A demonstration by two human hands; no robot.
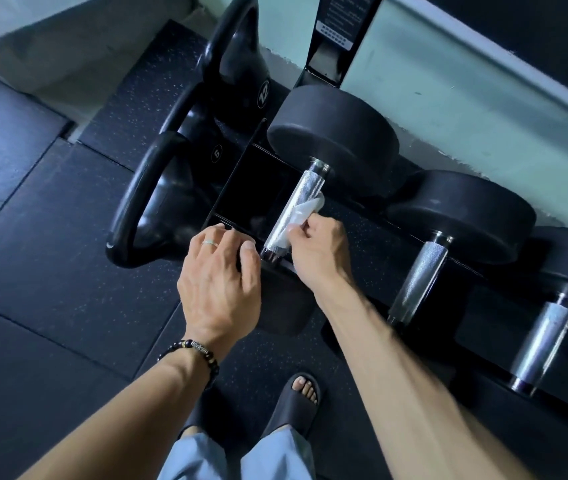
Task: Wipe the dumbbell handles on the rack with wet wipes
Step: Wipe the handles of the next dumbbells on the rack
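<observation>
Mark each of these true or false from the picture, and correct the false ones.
1. The right hand holds a wet wipe against the leftmost dumbbell's handle. True.
2. The left hand also holds a wipe. False: it holds no wipe; its fingers lie on the near head of that dumbbell.
3. Kettlebells stand left of the dumbbell rack. True.
4. The middle dumbbell handle is being wiped. False: no hand or wipe touches it.
5. The person is barefoot. False: a dark slide sandal covers the visible foot.
</observation>
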